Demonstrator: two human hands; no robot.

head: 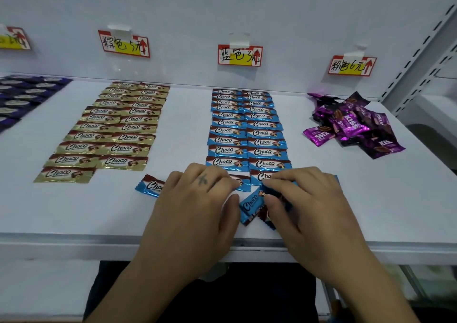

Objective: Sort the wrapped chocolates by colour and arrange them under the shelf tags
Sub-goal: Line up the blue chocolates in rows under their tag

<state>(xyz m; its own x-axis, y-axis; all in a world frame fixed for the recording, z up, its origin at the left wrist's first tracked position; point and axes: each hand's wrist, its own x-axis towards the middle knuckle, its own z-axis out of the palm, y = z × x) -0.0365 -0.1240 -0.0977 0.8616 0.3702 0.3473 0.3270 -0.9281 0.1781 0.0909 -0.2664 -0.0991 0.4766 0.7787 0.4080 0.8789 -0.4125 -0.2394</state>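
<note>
Both hands are down at the near end of the blue Choco columns [247, 130], which run in two neat files straight out from the blue tag [239, 55] on the back wall. That is why the work is happening here: the files fill from the wall outward, so the open slots are at the front of the shelf [173, 214].

The left hand [197, 199] lies flat, fingers fairly straight and its grip apart. The fingertips press the last blue bar [243, 184] of the left file, likely to square it up and hold it from sliding.

The right hand [304, 204] has its grip closed, thumb and curled fingers pinching a small bundle of loose blue bars [252, 204]. The top one is tilted off the files' line. How many it holds I can't tell.

One stray blue bar [150, 185] sits just left of the left hand, outside the files.

The gold Choco rows [111, 130] look finished under their tag. The purple-pink Kiss pile [353, 127] on the right is a heap, not yet laid out.
</note>
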